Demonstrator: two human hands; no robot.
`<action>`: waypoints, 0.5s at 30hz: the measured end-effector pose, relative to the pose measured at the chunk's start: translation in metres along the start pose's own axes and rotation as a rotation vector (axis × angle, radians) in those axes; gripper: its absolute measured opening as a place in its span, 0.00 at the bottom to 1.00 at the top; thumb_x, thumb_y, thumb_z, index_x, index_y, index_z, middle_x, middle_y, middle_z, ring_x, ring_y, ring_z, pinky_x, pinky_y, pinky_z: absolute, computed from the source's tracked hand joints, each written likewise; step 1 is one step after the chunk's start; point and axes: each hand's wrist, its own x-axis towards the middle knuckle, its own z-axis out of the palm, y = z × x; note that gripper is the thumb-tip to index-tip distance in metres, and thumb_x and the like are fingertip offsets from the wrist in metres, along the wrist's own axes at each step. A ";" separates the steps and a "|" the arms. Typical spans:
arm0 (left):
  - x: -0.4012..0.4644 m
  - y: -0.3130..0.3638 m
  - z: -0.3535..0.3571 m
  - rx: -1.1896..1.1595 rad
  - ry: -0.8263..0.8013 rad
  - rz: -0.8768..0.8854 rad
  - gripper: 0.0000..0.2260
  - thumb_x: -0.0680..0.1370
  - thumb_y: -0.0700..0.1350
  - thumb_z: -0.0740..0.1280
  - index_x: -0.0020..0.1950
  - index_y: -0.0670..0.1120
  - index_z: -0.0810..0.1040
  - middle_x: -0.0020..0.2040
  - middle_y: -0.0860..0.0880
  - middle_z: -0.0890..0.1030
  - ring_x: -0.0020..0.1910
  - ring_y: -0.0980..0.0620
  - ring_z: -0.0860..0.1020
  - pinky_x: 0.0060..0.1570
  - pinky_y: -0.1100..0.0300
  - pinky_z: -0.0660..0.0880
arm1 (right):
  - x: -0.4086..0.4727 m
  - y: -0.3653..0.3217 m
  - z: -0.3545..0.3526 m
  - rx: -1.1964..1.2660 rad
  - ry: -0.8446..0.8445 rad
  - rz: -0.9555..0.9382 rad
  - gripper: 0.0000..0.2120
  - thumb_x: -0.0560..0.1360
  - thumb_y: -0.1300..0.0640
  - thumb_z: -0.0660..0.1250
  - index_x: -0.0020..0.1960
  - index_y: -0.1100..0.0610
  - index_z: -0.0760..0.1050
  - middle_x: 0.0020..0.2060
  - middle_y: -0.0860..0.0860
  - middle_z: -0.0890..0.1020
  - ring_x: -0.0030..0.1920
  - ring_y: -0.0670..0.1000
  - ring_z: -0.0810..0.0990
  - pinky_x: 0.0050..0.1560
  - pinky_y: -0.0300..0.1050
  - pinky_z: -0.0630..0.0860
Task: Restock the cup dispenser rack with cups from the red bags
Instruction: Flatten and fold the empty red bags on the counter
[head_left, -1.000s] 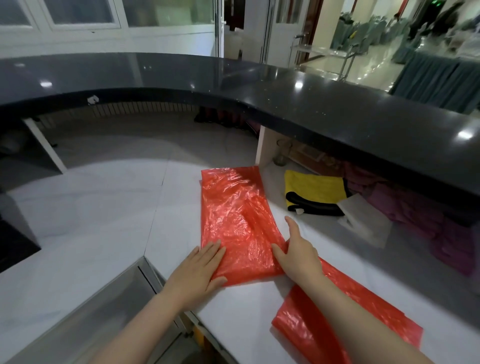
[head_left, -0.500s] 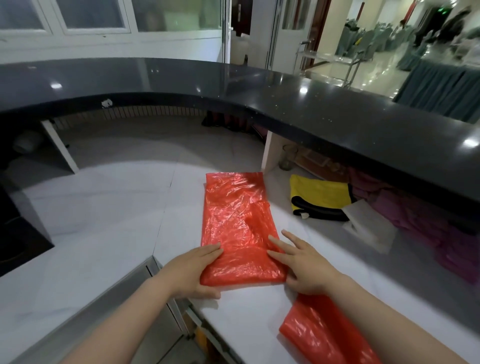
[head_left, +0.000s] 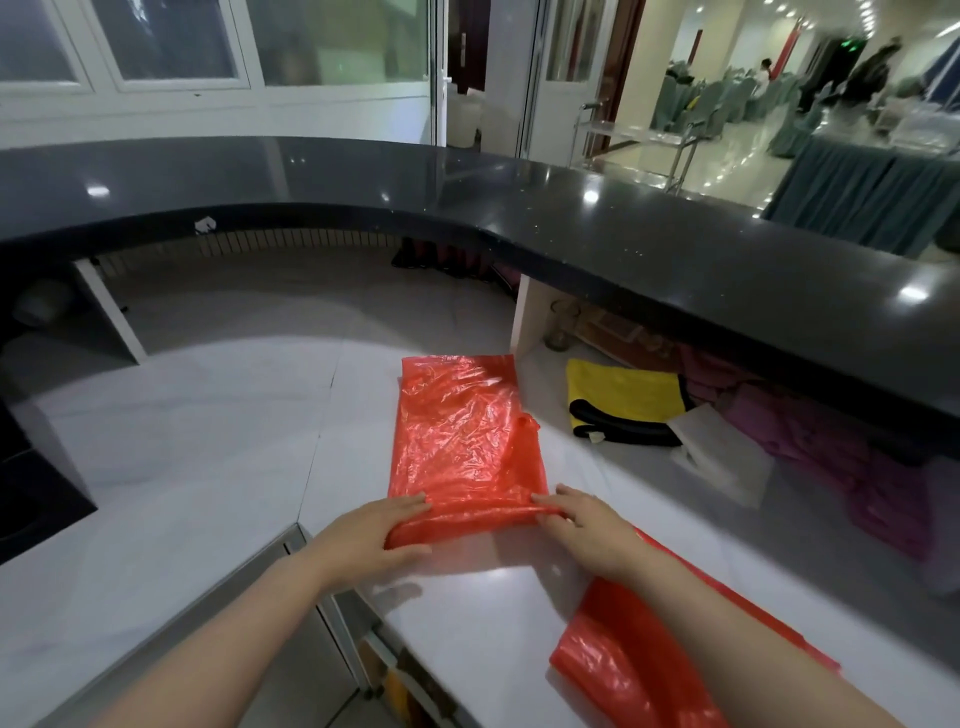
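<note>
A flattened red plastic bag (head_left: 462, 431) lies lengthwise on the white marble counter (head_left: 208, 426). Its near end is turned up into a small roll. My left hand (head_left: 371, 538) grips the left end of that roll, thumb under and fingers over. My right hand (head_left: 582, 525) pinches the right end of the roll. A second red bag (head_left: 639, 670) lies crumpled on the counter under my right forearm. No cups and no dispenser rack are in view.
A black raised bar top (head_left: 623, 228) curves over the counter's far side. Under it at the right lie a yellow and black cloth (head_left: 623, 405), a white sheet (head_left: 722, 457), purple fabric (head_left: 831, 447) and a glass jar (head_left: 561, 325). A metal-edged opening (head_left: 311, 644) sits below my left forearm.
Both hands went from lying flat on the bag's near end to gripping it. The near edge has been lifted and rolled away from me. The view shifted slightly.
</note>
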 end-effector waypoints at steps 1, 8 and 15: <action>-0.003 0.001 -0.001 -0.044 0.003 -0.002 0.34 0.71 0.71 0.61 0.75 0.62 0.58 0.71 0.66 0.57 0.71 0.62 0.60 0.71 0.57 0.59 | -0.003 -0.004 0.000 0.074 0.031 0.036 0.14 0.81 0.51 0.59 0.61 0.52 0.79 0.65 0.56 0.75 0.67 0.54 0.70 0.63 0.44 0.64; -0.010 0.008 0.002 -0.460 0.338 -0.064 0.12 0.74 0.44 0.72 0.47 0.63 0.81 0.43 0.63 0.83 0.47 0.62 0.81 0.49 0.67 0.74 | -0.010 -0.017 -0.007 0.373 0.242 0.047 0.13 0.80 0.52 0.62 0.43 0.56 0.81 0.50 0.47 0.77 0.50 0.41 0.75 0.47 0.26 0.68; 0.000 0.023 -0.015 -0.791 0.449 -0.118 0.08 0.77 0.43 0.68 0.40 0.51 0.82 0.37 0.58 0.84 0.38 0.58 0.83 0.36 0.69 0.76 | -0.021 -0.019 -0.014 0.390 0.232 -0.245 0.32 0.64 0.55 0.79 0.56 0.25 0.71 0.61 0.35 0.72 0.62 0.35 0.71 0.60 0.28 0.67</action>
